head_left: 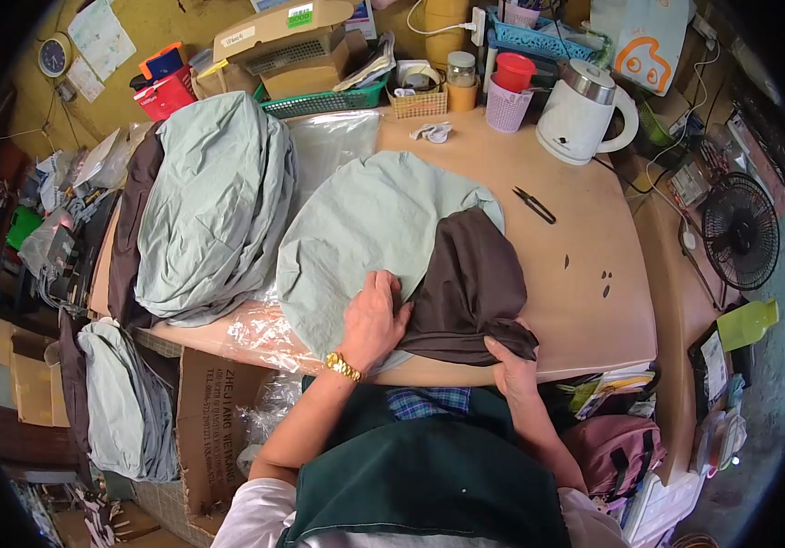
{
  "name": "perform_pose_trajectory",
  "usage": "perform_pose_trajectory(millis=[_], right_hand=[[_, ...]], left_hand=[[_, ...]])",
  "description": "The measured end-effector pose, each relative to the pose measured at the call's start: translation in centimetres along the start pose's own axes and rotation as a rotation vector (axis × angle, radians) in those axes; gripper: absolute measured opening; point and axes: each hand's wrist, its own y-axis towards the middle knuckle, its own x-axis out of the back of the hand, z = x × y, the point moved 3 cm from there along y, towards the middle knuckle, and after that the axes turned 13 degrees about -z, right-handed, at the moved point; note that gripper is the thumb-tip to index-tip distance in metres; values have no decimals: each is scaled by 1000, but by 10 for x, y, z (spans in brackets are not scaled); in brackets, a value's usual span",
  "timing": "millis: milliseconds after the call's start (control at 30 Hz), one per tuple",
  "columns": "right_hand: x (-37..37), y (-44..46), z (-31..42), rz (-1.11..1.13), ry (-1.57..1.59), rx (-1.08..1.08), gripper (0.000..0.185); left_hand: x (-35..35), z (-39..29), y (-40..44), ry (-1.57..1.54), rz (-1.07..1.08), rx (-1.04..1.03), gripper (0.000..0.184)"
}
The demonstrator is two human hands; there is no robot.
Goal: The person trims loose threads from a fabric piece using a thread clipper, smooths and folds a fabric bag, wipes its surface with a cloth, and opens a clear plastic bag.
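Observation:
A round, pale green fabric piece (347,219) lies spread on the table in front of me, with a dark brown fabric part (475,274) folded over its right side. My left hand (375,315) bears on the pale cloth where it meets the brown one, fingers curled and closed at that border. At the near right corner, my right hand (509,363) pinches the bunched brown edge between thumb and fingers. Some of its fingers are hidden beneath the cloth. Black thread snips (534,205) lie on the tabletop to the right of the fabric.
A stack of similar pale fabric pieces (214,210) fills the table's left side. Along the back stand a white kettle (586,114), a lilac cup (507,108) and a green basket (328,102). A black fan (740,231) is at right; a cardboard box (214,438) stands below left.

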Motion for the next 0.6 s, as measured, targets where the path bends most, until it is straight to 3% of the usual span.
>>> perform_pose_trajectory(millis=[133, 233, 267, 333, 367, 400, 433, 467, 533, 600], right_hand=[[9, 1, -9, 10, 14, -34, 48], [6, -2, -8, 132, -520, 415, 40], [7, -2, -7, 131, -520, 413, 40], [-15, -8, 11, 453, -690, 708, 51], [-38, -17, 27, 389, -647, 496, 29], [-41, -21, 28, 383, -647, 502, 29], [-45, -24, 31, 459, -703, 623, 30], [-49, -29, 33, 534, -759, 743, 30], [-63, -37, 38, 568, -852, 775, 30], [-85, -42, 39, 675, -946, 1219, 31]], left_hand=[[-1, -1, 14, 94, 51, -4, 39], [-9, -5, 25, 125, 10, -120, 36], [-13, -6, 27, 112, -13, -194, 34], [-15, -6, 35, 146, -2, -232, 24], [-14, -4, 40, 131, -31, -203, 19], [-11, -2, 45, 115, -60, -177, 15], [6, -11, 50, 45, -207, -219, 6], [19, -19, 54, 40, -209, -229, 6], [50, -42, 57, 5, -335, -329, 9], [71, -73, 46, -24, -316, -535, 16]])
